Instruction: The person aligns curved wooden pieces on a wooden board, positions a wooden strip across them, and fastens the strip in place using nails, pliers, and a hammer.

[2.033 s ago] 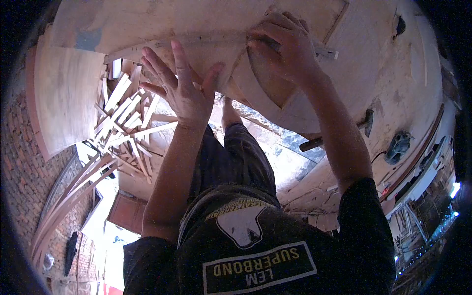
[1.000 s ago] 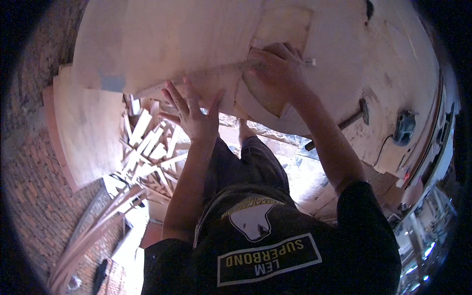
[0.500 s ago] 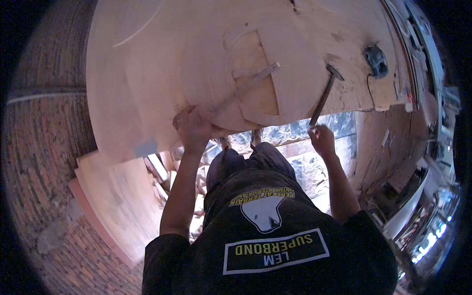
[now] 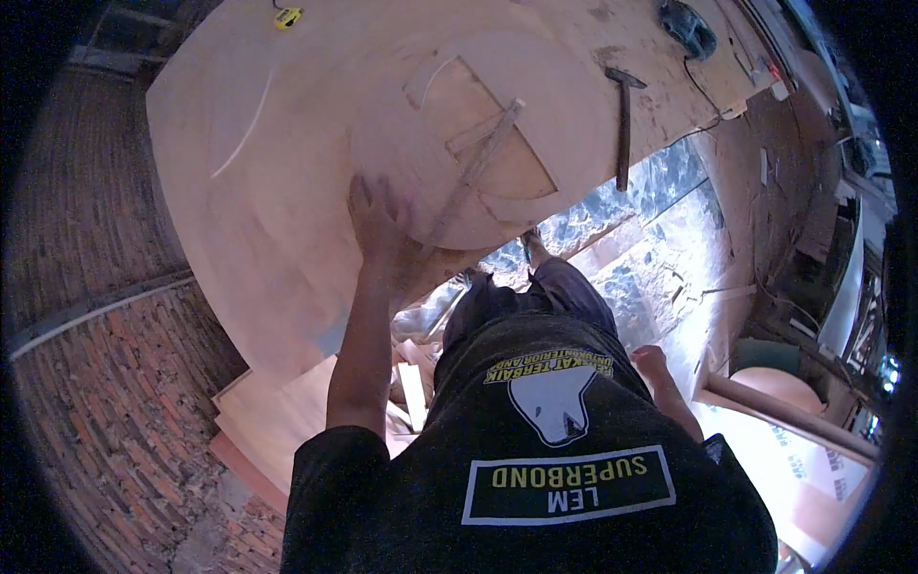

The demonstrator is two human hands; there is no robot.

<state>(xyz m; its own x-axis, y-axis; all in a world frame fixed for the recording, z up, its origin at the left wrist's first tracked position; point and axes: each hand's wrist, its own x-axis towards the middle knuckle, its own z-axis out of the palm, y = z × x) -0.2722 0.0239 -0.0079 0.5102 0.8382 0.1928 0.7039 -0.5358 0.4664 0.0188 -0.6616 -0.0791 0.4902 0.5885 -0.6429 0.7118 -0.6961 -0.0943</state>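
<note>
Pale wood, the round panel [image 4: 557, 113] lies upper centre in the head view, a strip [image 4: 475, 165] across it. At its lower left, the left hand [image 4: 379, 218] spreads loose fingers, gripping nothing visible; flat, light pressure should steady it. Right of centre, the right hand [image 4: 652, 362] looks curled, contents hidden. Hammer [image 4: 624, 124] and power tool [image 4: 687, 31] crowd the upper right.

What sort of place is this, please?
Probably a woodworking workshop: a dark long-handled hammer, what looks like a small yellow tape measure and a large round pale wooden panel with cut-out openings are in view.
</note>
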